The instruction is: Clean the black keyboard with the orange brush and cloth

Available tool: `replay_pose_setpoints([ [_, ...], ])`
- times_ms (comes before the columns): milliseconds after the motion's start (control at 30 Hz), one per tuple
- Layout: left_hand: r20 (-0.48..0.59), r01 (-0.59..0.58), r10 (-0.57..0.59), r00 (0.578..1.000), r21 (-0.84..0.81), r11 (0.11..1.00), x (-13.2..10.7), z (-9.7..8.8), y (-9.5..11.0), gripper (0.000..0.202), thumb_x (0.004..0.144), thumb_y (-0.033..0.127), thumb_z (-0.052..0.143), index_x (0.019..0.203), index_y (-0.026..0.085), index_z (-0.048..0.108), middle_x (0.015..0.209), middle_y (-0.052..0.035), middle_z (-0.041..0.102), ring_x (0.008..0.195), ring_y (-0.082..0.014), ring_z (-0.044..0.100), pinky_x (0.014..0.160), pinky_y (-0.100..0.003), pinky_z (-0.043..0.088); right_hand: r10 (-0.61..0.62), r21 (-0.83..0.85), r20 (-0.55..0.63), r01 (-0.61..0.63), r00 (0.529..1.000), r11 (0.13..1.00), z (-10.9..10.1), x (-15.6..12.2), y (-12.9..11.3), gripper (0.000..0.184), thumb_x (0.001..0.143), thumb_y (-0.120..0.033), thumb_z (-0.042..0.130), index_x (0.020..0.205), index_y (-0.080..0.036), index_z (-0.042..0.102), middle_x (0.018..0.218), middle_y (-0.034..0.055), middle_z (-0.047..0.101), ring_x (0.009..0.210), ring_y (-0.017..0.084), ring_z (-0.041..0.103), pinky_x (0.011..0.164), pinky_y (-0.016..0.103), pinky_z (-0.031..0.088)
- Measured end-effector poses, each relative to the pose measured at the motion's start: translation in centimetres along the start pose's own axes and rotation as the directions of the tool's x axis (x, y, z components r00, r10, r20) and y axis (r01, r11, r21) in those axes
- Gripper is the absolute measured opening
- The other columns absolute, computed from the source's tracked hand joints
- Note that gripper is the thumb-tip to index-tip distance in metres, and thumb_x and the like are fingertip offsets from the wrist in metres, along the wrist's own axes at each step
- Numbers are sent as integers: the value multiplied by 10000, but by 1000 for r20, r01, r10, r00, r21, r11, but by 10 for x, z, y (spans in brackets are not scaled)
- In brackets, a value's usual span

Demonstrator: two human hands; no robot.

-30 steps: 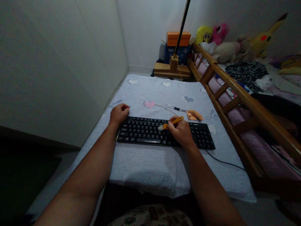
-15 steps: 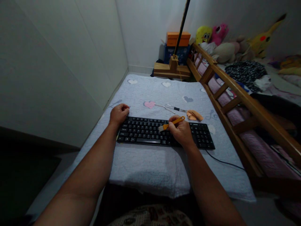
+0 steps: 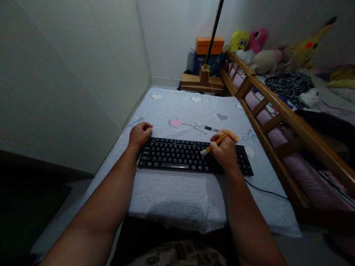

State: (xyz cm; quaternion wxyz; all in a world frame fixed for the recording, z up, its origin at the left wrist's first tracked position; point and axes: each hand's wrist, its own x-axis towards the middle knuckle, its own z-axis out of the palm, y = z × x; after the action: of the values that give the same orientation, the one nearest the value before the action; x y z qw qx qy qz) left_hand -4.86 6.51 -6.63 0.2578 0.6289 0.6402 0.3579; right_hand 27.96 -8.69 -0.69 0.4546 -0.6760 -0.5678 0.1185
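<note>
A black keyboard (image 3: 172,155) lies across the cloth-covered table in front of me. My right hand (image 3: 225,151) is closed around the yellow handle of a small brush (image 3: 220,139). Its pale bristles point left and down, at the keys right of the keyboard's middle. At the back left corner, my left hand (image 3: 140,133) rests with curled fingers, closed against the keyboard's end. Behind my right hand is an orange cloth (image 3: 233,135), partly covered by that hand and the brush. Left of the cloth lies a thin metal tool with a black grip (image 3: 208,127).
A light blue cloth (image 3: 177,192) with heart patterns covers the table. The keyboard's cable (image 3: 266,191) runs off to the right. A wooden bed rail (image 3: 266,96) borders the right side, a pale panel (image 3: 69,74) the left. Boxes (image 3: 210,45) and a wooden stand (image 3: 202,82) are behind.
My right hand has moved right along the keyboard with the brush, which now overlaps the orange cloth in view. My left hand and the keyboard have stayed put.
</note>
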Motion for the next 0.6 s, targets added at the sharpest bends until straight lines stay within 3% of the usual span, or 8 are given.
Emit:
replay_pose_setpoints([
  [167,-7,13,-13,1000,9,1000,0,1,-1,259,698,340,609,878,213,747,801,-24,720,765,-219,639,811,-343,516,62,93,-1,-61,998,994,-4,1,5,92,704,-297,571,765,-258,629,635,-16,596,621,200,590,643,340,480],
  [333,-6,12,-12,1000,0,1000,0,1,-2,243,707,334,624,878,214,749,810,-31,724,784,-230,657,814,-350,523,56,205,138,-84,989,975,3,-3,-1,84,766,-334,590,800,-267,628,646,-12,626,622,209,608,637,349,490],
  [433,-10,14,-14,1000,-6,1000,0,1,-2,233,702,323,624,868,213,745,787,-27,712,768,-230,657,798,-351,516,25,168,170,-54,985,984,6,-4,-4,79,774,-333,586,770,-264,623,654,-6,627,619,202,597,645,349,480],
  [600,-6,17,-17,1000,-9,1000,0,1,-2,243,706,335,624,876,217,749,791,-23,715,766,-223,650,816,-351,527,-7,42,73,4,997,999,-2,1,1,65,709,-297,564,724,-262,617,665,6,622,655,211,580,667,355,480],
])
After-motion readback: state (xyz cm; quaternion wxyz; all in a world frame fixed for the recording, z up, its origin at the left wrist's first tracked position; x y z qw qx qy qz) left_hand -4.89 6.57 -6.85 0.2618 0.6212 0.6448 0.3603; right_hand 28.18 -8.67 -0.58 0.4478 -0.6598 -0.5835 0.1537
